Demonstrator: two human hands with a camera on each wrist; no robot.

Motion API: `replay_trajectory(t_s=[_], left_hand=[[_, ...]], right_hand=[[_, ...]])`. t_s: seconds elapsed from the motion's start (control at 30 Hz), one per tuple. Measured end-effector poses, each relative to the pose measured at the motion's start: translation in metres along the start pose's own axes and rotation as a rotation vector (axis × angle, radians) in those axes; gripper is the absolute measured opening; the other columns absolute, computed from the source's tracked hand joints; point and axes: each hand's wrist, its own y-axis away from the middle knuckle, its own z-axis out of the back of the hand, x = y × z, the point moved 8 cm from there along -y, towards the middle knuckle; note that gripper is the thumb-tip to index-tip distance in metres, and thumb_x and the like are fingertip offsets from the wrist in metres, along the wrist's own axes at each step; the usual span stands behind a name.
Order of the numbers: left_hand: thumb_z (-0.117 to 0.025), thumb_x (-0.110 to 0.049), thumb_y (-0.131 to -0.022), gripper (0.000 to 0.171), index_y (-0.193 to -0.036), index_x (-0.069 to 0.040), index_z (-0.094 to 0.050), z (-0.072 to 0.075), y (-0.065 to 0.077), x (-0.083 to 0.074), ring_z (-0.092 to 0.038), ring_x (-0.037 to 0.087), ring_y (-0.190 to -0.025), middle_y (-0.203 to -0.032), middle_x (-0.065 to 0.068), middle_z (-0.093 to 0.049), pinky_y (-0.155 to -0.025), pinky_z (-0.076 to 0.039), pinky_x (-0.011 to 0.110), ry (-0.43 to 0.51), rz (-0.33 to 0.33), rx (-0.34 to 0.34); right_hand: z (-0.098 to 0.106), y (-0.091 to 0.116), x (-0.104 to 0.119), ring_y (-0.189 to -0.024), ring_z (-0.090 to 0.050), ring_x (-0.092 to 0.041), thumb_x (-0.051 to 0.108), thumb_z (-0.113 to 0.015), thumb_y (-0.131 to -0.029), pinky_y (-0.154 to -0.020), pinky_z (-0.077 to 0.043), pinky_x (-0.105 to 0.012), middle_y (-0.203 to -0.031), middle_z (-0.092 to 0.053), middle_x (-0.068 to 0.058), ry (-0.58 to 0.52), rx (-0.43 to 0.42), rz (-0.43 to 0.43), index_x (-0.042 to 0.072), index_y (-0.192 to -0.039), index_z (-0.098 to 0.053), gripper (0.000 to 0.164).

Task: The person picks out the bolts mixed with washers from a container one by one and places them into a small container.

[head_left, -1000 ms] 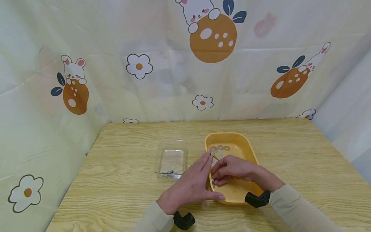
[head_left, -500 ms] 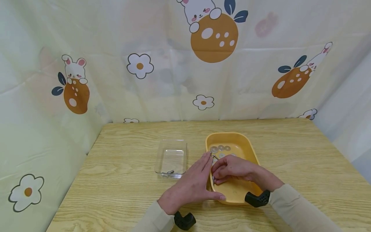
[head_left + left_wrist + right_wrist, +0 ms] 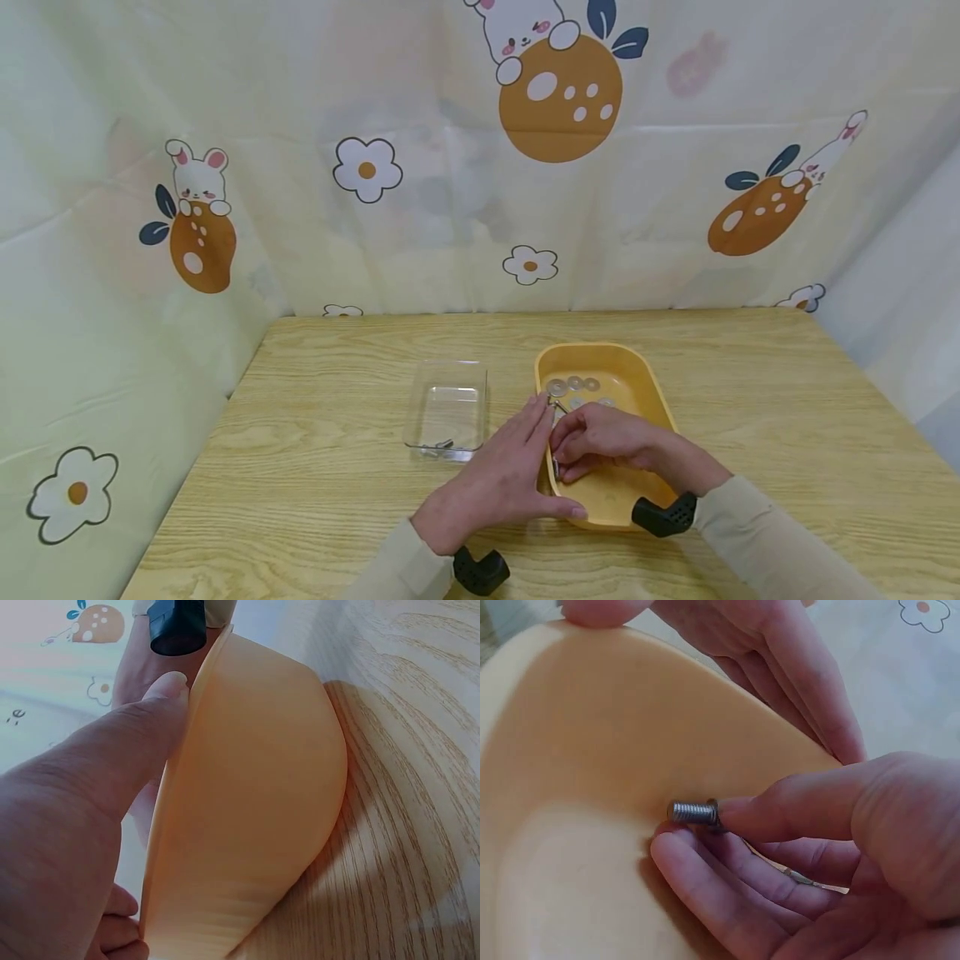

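Inside the yellow plastic tray (image 3: 609,500), my right hand (image 3: 603,437) pinches a short metal bolt (image 3: 693,812) between thumb and fingers. The bolt's threaded end sticks out past the thumb tip in the right wrist view, with a thin dark ring around it; its other end is hidden. A sliver of metal shows lower down among those fingers. My left hand (image 3: 504,477) rests against the tray's left side, its fingers straight and its thumb on the rim. Several flat washers (image 3: 575,383) and another bolt (image 3: 560,407) lie in the tray's far left part.
Left of the tray stands a clear plastic box (image 3: 450,390) with a few small metal pieces (image 3: 444,445) near its front wall. Both sit on a wood-grain table (image 3: 315,417). A printed curtain (image 3: 420,233) hangs along the table's back and sides.
Both hands keep nearly the same places. The right fingers shift slightly at the small metal piece by the tray's left wall. The whole head view drifts a little.
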Motion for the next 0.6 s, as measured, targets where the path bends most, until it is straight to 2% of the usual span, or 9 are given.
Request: replay_trajectory(t_s=[0.2, 0.43, 0.6], left_hand=[[-0.059, -0.079, -0.078, 0.124, -0.159, -0.008, 0.002, 0.0000, 0.0005, 0.0005, -0.010, 0.020, -0.155, -0.168, 0.009, -0.002, -0.124, -0.024, 0.037, 0.000, 0.001, 0.002], [-0.059, -0.079, -0.078, 0.124, -0.159, -0.008, 0.002, 0.0000, 0.0009, 0.0003, -0.010, 0.020, -0.155, -0.168, 0.009, -0.003, -0.124, -0.025, 0.038, 0.001, 0.008, 0.011], [-0.058, -0.079, -0.078, 0.122, -0.160, -0.007, -0.003, -0.0007, 0.0011, 0.0003, -0.010, 0.021, -0.155, -0.168, 0.011, -0.005, -0.124, -0.024, 0.039, -0.008, 0.012, 0.020]], right_hand=[[0.0029, 0.0006, -0.0022, -0.079, -0.071, -0.019, -0.003, -0.057, -0.091, -0.077, -0.062, -0.033, -0.091, -0.066, -0.012, -0.025, 0.013, -0.007, -0.016, -0.115, -0.057, 0.028], [0.0065, 0.0000, -0.0030, -0.080, -0.066, -0.018, 0.000, -0.047, -0.095, -0.074, -0.060, -0.031, -0.090, -0.067, -0.011, -0.071, 0.029, 0.007, -0.014, -0.116, -0.058, 0.027], [0.0075, 0.0008, -0.0025, -0.083, -0.067, -0.016, -0.001, -0.051, -0.097, -0.077, -0.060, -0.029, -0.093, -0.068, -0.011, -0.076, 0.056, 0.025, -0.017, -0.116, -0.059, 0.026]])
